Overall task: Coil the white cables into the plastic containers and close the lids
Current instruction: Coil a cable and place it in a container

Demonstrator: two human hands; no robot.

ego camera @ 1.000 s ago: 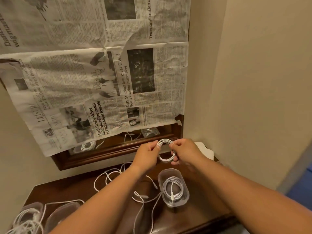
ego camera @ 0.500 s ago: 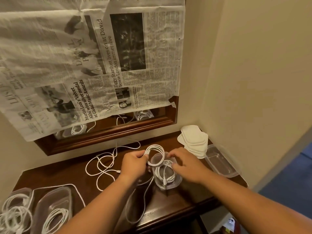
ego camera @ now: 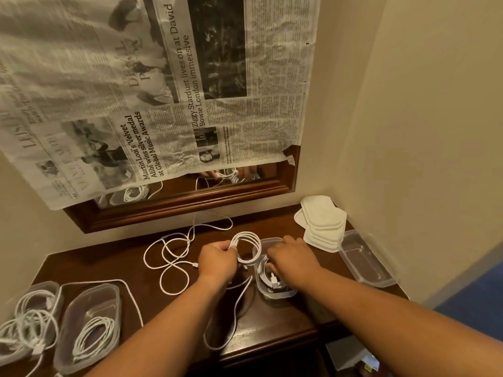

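The dark wooden table (ego camera: 272,322) ends at a wall on my right and a mirror frame (ego camera: 190,205) behind, so open room lies only toward the near edge. My left hand (ego camera: 217,261) pinches a coiled white cable (ego camera: 246,247) upright at the rim of the open plastic container (ego camera: 275,293). My right hand (ego camera: 291,258) reaches into that container, fingers curled over a second coil (ego camera: 268,273); I cannot tell whether they grip it. White lids (ego camera: 322,223) sit stacked in the corner.
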